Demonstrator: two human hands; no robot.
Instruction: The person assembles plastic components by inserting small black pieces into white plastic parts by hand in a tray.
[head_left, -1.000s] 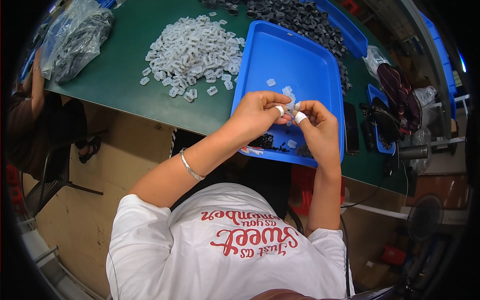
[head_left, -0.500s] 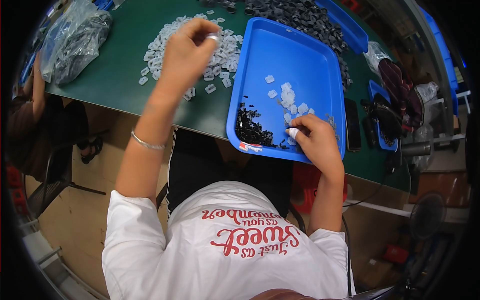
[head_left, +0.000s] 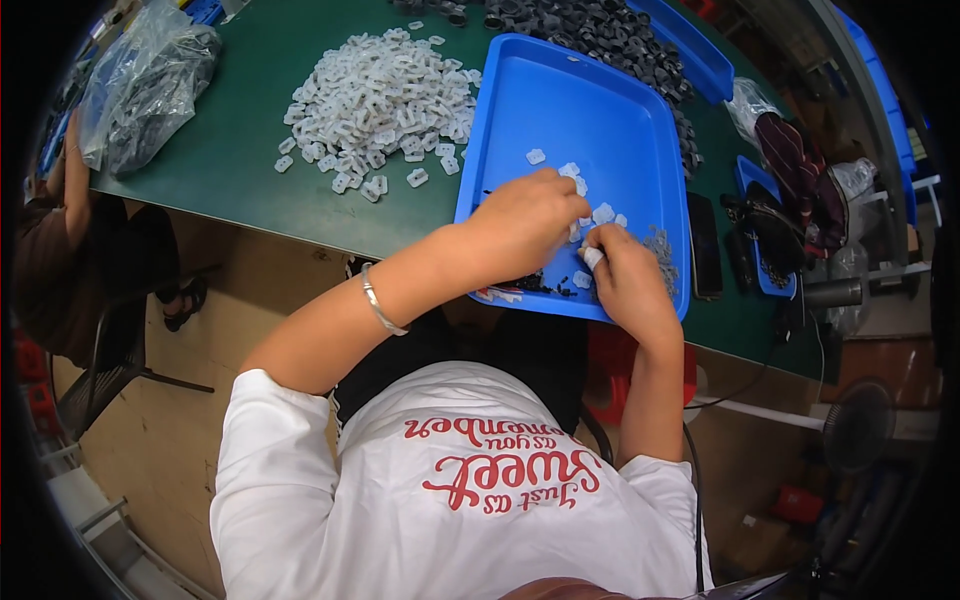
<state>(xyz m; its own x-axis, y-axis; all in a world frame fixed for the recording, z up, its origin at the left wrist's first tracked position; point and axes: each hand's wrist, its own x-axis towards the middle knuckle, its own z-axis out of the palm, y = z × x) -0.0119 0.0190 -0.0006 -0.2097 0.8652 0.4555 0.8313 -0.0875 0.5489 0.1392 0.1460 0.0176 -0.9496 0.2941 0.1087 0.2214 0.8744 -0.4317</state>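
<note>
the green table (head_left: 250, 170) carries a blue tray (head_left: 590, 110), and everything here is placed from that tray. left of the tray, on the table, lies the heap of white plastic clips (head_left: 380, 95); beyond the tray's far edge runs a bank of dark grey rings (head_left: 590, 30). far left of the tray sits a clear plastic bag (head_left: 150, 80), crumpled, with dark parts inside and no label that can be made out. right of the tray hangs a second clear bag (head_left: 760, 110) over a dark red bundle, also unlabelled. no sign shows near the tray; the only lettering is red print on the person's white shirt.

over the tray's near edge the left hand (head_left: 525, 220) and right hand (head_left: 625, 280) meet. the right hand's fingers pinch a small white clip (head_left: 594, 257); the left hand's fingers curl down toward it, but whether they grip anything cannot be told. loose white clips (head_left: 580, 185) lie on the tray floor just beyond the hands, small black bits (head_left: 540, 283) at the near rim.

judged from this, the step goes best with both hands kept low over the tray, so a dropped piece lands inside it, and with the clip held by its edges while the other part is pressed in squarely.
</note>
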